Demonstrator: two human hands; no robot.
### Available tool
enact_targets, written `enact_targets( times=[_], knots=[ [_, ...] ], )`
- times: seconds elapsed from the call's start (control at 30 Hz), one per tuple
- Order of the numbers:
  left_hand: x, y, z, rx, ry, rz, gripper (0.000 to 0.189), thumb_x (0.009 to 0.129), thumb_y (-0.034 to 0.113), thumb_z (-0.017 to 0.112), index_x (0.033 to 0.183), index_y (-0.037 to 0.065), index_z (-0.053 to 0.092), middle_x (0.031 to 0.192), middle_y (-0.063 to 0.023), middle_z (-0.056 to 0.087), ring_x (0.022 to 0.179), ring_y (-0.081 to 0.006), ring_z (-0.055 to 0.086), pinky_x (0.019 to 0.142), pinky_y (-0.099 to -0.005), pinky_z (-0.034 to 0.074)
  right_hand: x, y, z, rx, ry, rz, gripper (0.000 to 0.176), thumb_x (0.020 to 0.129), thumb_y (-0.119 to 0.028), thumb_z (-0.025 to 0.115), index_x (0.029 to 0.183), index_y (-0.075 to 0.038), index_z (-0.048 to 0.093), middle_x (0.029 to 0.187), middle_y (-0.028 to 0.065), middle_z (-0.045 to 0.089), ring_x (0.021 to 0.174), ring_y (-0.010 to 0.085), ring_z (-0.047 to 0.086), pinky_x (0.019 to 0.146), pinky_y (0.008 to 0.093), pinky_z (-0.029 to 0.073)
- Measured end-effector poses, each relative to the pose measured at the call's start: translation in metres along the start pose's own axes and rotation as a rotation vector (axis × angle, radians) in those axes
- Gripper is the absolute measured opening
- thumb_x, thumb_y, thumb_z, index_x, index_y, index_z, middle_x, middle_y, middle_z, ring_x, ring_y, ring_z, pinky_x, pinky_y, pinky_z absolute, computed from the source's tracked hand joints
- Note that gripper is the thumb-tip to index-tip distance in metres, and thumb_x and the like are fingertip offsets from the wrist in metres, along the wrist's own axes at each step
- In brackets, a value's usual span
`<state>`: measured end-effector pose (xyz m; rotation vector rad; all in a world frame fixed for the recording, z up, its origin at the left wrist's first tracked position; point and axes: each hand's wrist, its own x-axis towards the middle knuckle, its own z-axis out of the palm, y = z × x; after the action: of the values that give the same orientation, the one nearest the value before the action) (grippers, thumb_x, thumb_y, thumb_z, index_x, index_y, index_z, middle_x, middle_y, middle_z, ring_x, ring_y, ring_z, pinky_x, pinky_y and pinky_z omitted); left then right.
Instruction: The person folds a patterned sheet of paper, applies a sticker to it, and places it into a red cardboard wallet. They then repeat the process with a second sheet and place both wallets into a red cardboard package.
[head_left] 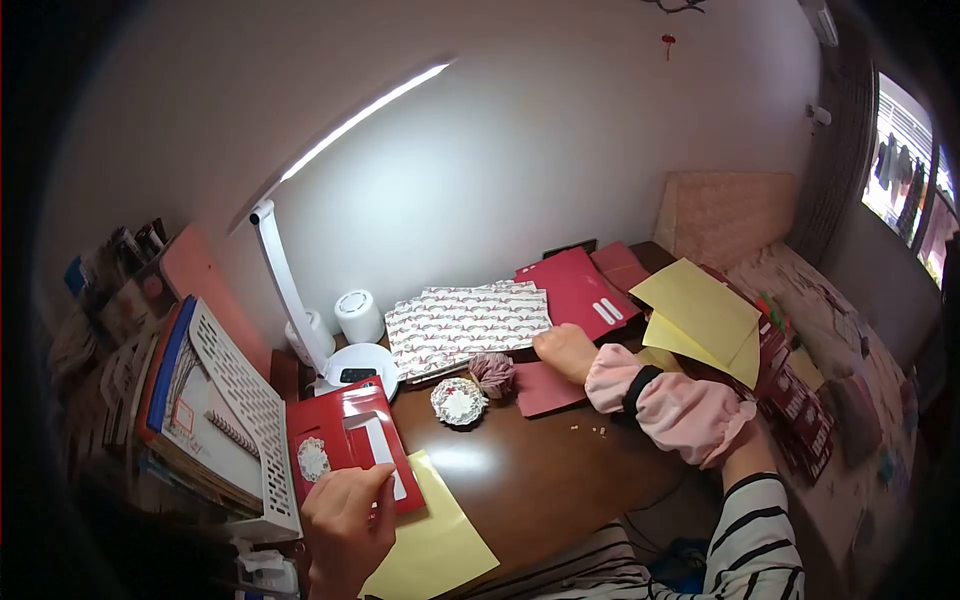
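Observation:
My left hand (350, 515) is at the lower left, its fingers curled and thumb pressed to the index finger; anything in the pinch is too small to make out. It hovers over the near edge of a red card folder (345, 415) that bears a white lacy paper rosette (313, 458) and a white strip. A yellow sheet (445, 535) lies partly under the folder. My right hand (565, 352), below a pink sleeve cover, is closed beside the patterned paper stack (465, 325), above a dark pink card (545, 390). Whatever it holds, if anything, is hidden.
A white rosette pile (459, 402) and a mauve crinkled bundle (492, 374) sit mid-table. Behind them are a white desk lamp (285, 270) and a red folder (580, 290). Yellow sheets (700, 310) lie at right. A white perforated file rack (240, 400) stands at left.

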<state>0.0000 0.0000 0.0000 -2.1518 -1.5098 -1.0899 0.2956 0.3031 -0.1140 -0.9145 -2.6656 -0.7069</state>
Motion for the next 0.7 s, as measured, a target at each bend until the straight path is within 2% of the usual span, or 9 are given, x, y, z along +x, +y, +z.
enact_targets(
  times=[0.07, 0.17, 0.2, 0.33, 0.47, 0.57, 0.63, 0.67, 0.7],
  knots=[
    [0.0, 0.004, 0.003, -0.018, 0.018, 0.017, 0.019, 0.077, -0.001, 0.075, 0.094, 0.003, 0.068, 0.079, -0.0107, 0.067, 0.072, -0.0291, 0.066, 0.067, -0.0387, 0.052, -0.002, 0.004, -0.02, -0.023, 0.017, 0.064, 0.007, 0.078, -0.01, 0.066, 0.084, -0.007, 0.067, 0.077, 0.0088, 0.072, 0.077, 0.0261, 0.073, 0.064, 0.038, 0.058],
    [0.003, -0.002, 0.002, 0.006, 0.0, 0.019, 0.018, 0.077, -0.001, 0.074, 0.093, 0.003, 0.068, 0.078, -0.0105, 0.067, 0.071, -0.0287, 0.066, 0.067, -0.0386, 0.051, 0.004, 0.002, -0.041, 0.015, 0.101, 0.202, 0.001, 0.079, -0.009, 0.064, 0.079, -0.008, 0.065, 0.074, 0.0091, 0.07, 0.076, 0.0271, 0.073, 0.062, 0.0396, 0.058],
    [0.003, -0.002, 0.004, 0.003, 0.003, 0.016, 0.018, 0.077, -0.001, 0.074, 0.093, 0.003, 0.068, 0.078, -0.0105, 0.067, 0.071, -0.0287, 0.066, 0.067, -0.0386, 0.051, 0.003, 0.005, -0.048, 0.018, 0.179, 0.25, 0.003, 0.079, -0.009, 0.064, 0.076, -0.009, 0.064, 0.072, 0.0101, 0.069, 0.072, 0.0293, 0.072, 0.061, 0.0413, 0.058],
    [0.002, -0.006, 0.008, -0.012, -0.048, -0.023, 0.014, 0.08, 0.001, 0.073, 0.093, 0.004, 0.068, 0.079, -0.0096, 0.068, 0.071, -0.0285, 0.066, 0.067, -0.0383, 0.051, -0.002, 0.018, -0.064, 0.107, 0.274, 0.363, 0.006, 0.08, -0.013, 0.067, 0.076, -0.009, 0.065, 0.072, 0.012, 0.068, 0.066, 0.0307, 0.071, 0.058, 0.0429, 0.056],
    [0.002, -0.006, 0.015, -0.02, -0.085, -0.029, 0.012, 0.083, 0.005, 0.073, 0.094, 0.004, 0.069, 0.08, -0.0088, 0.069, 0.073, -0.0282, 0.066, 0.068, -0.0387, 0.05, -0.009, 0.022, -0.062, 0.096, 0.183, 0.373, 0.009, 0.078, -0.015, 0.071, 0.075, -0.008, 0.066, 0.071, 0.0129, 0.069, 0.066, 0.031, 0.071, 0.058, 0.0429, 0.056],
    [-0.001, -0.005, 0.017, -0.008, -0.13, -0.031, 0.012, 0.084, 0.008, 0.073, 0.095, 0.005, 0.069, 0.081, -0.0086, 0.069, 0.073, -0.0279, 0.066, 0.069, -0.0388, 0.05, -0.01, 0.018, -0.049, 0.045, 0.149, 0.351, 0.018, 0.076, -0.024, 0.077, 0.074, -0.008, 0.069, 0.069, 0.0146, 0.068, 0.067, 0.032, 0.071, 0.06, 0.0432, 0.056],
    [-0.001, -0.004, 0.016, -0.013, -0.132, -0.027, 0.012, 0.084, 0.008, 0.073, 0.095, 0.005, 0.069, 0.081, -0.0086, 0.069, 0.073, -0.0278, 0.066, 0.07, -0.0388, 0.05, -0.006, 0.012, -0.06, 0.139, 0.055, 0.299, 0.028, 0.075, -0.033, 0.08, 0.074, -0.006, 0.071, 0.069, 0.0163, 0.068, 0.07, 0.0333, 0.071, 0.063, 0.0432, 0.056],
    [0.0, -0.003, 0.015, -0.017, -0.136, -0.027, 0.013, 0.085, 0.009, 0.073, 0.096, 0.005, 0.069, 0.082, -0.0085, 0.069, 0.073, -0.0277, 0.066, 0.07, -0.0388, 0.05, -0.003, 0.008, -0.065, 0.196, 0.011, 0.335, 0.034, 0.074, -0.04, 0.081, 0.072, -0.007, 0.073, 0.069, 0.0165, 0.068, 0.072, 0.0337, 0.072, 0.065, 0.0433, 0.056],
    [0.0, -0.004, 0.014, -0.013, -0.137, -0.025, 0.013, 0.085, 0.009, 0.073, 0.096, 0.005, 0.069, 0.082, -0.0085, 0.069, 0.073, -0.0277, 0.066, 0.07, -0.0388, 0.05, -0.001, 0.006, -0.069, 0.198, 0.015, 0.336, 0.034, 0.074, -0.04, 0.081, 0.072, -0.007, 0.073, 0.069, 0.0165, 0.068, 0.072, 0.0337, 0.072, 0.065, 0.0433, 0.056]
  ],
)
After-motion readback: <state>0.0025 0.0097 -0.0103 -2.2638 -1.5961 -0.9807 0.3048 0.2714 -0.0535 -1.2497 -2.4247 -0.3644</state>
